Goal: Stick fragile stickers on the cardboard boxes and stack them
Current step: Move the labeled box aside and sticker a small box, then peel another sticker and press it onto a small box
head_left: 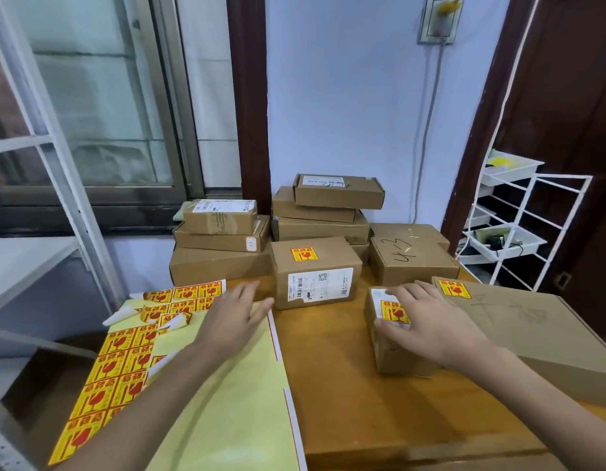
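The counter [345,385] carries everything, and the small box [396,348] under the right hand serves as the landmark here. Largest is the flat box [532,334] just to the right of the small box, touching or nearly so, with one sticker on its far left corner. Left of the small box, across bare wood, lie the sticker sheets [124,362], partly peeled. Beyond the small box, toward the wall, stands the pile of unlabelled boxes [322,212]; nearer, just beyond and left of it, is a medium box [311,270] already stickered on top. The small box itself runs with its long axis away from the person, its sticker [393,312] on the top. The right hand [434,328] rests spread over that top, fingers curled round its near left edge, seemingly gripping it. The left hand [237,314] hovers open and empty over the sheets, well left of the box. The right hand is plainly nearer, so lifting the small box onto the flat box looks like a short move rightward.
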